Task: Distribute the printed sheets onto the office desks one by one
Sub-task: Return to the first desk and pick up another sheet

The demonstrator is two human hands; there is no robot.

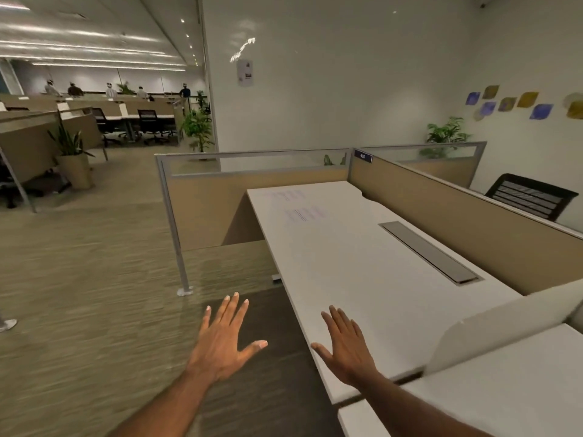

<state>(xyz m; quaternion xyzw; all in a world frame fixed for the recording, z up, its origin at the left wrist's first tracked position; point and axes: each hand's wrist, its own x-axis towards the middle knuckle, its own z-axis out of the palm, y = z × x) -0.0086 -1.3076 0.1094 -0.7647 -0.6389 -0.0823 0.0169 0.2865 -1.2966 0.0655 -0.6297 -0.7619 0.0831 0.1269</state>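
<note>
A printed sheet (298, 209) lies flat on the far left part of a white office desk (362, 279), its edges hard to tell from the desk top. My left hand (222, 340) hovers over the floor beside the desk, fingers straight and spread, holding nothing. My right hand (345, 345) is over the desk's near front edge, fingers also spread and empty. A second white desk (504, 392) begins at the lower right, behind a low white divider (504, 326).
Tan partition panels (441, 200) with glass tops enclose the desk at the back and right. A grey cable tray (429, 252) is set into the desk. A black chair (533, 195) stands beyond the partition. Potted plants (74, 152) and more desk rows with people stand at the far left.
</note>
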